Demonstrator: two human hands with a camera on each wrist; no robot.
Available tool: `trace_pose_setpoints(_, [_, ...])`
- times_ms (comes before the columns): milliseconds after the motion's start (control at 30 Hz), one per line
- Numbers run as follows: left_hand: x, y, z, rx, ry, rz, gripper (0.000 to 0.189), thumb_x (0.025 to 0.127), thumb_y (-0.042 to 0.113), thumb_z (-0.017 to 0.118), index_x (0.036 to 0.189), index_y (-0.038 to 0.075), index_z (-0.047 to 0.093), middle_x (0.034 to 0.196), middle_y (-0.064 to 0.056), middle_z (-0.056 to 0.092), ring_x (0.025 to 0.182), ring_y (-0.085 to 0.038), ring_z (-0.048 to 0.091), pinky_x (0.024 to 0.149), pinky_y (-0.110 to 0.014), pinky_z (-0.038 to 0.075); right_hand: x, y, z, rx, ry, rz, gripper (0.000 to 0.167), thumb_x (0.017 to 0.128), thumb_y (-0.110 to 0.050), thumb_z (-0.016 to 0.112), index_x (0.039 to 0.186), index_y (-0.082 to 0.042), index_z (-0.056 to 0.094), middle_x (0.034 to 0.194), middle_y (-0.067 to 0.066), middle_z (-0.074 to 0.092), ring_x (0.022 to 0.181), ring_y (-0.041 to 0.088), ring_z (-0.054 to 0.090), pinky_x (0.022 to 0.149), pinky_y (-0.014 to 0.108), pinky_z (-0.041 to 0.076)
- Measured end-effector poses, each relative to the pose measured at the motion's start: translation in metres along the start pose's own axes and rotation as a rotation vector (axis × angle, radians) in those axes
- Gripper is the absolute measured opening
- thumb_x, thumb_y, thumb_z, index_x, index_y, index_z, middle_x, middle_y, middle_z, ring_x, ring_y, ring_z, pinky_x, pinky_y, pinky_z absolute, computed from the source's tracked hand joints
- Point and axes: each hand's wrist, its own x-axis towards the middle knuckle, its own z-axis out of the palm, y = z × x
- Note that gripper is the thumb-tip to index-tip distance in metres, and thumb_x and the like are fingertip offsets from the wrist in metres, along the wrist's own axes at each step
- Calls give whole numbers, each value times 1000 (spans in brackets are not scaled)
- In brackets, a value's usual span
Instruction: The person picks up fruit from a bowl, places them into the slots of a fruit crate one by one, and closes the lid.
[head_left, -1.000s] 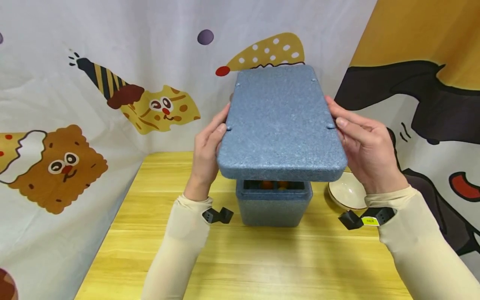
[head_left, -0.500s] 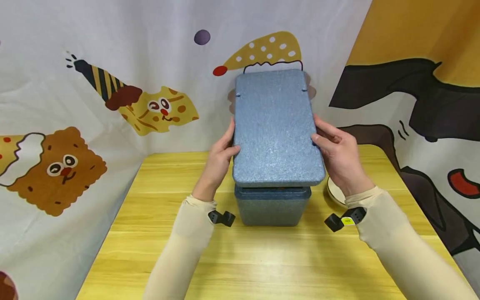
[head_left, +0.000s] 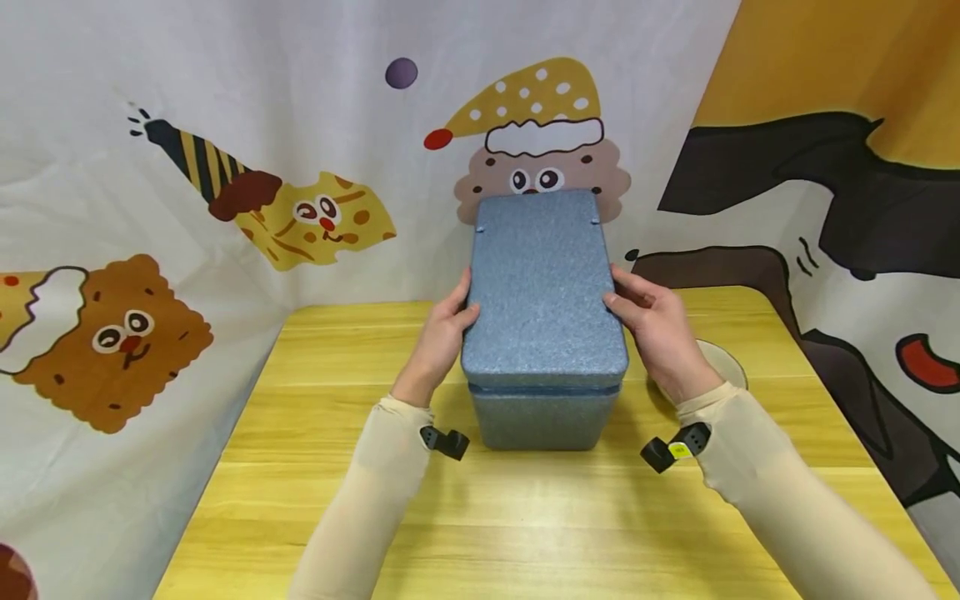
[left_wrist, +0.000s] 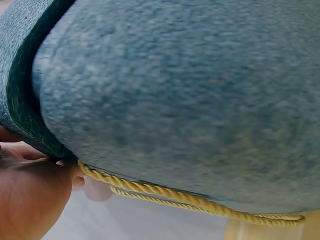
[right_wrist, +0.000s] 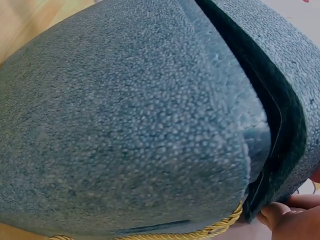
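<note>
A blue-grey speckled foam lid (head_left: 543, 292) sits over a matching foam box (head_left: 543, 421) on the table. My left hand (head_left: 438, 337) grips the lid's left edge, thumb near the top and fingers on the side. On the opposite edge my right hand (head_left: 656, 333) holds it the same way. A dark gap shows between lid and box rim in both wrist views, wider in the right wrist view. Twisted yellow rope (left_wrist: 150, 188) runs along the box side below the left hand, and another yellow rope (right_wrist: 220, 227) shows below the right. The box's inside is hidden.
A cream bowl (head_left: 727, 364) stands right of the box, partly behind my right hand and wrist. The wooden table (head_left: 322, 433) reaches back to a white cloth (head_left: 330, 75) printed with cartoon figures.
Both hands have lowered the lid from above the box down onto its rim, moving slightly left. The box's inside, with orange things in it, was visible a second ago and is now covered.
</note>
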Motion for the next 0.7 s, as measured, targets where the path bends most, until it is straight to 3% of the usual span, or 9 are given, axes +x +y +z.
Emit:
trace_pose_setpoints(267, [-3,-9,6,4,21,3,57,104,8,41,155,1,16,162,-7,11,147,-16,9,116,-31,12,0,9,-5,-18,-10,12,53,100,-9,55,148,3,37,153,19,35,136,26,38,97,21,42])
trace_pose_setpoints(700, [-7,-14,11,-37,99,26,53,105,5,38,153,-3,18,161,-13,15,146,-20,13,116,-33,15,1,23,-2,-75,4,-67,52,101,-16,56,148,-1,40,150,18,39,132,26,42,93,18,44])
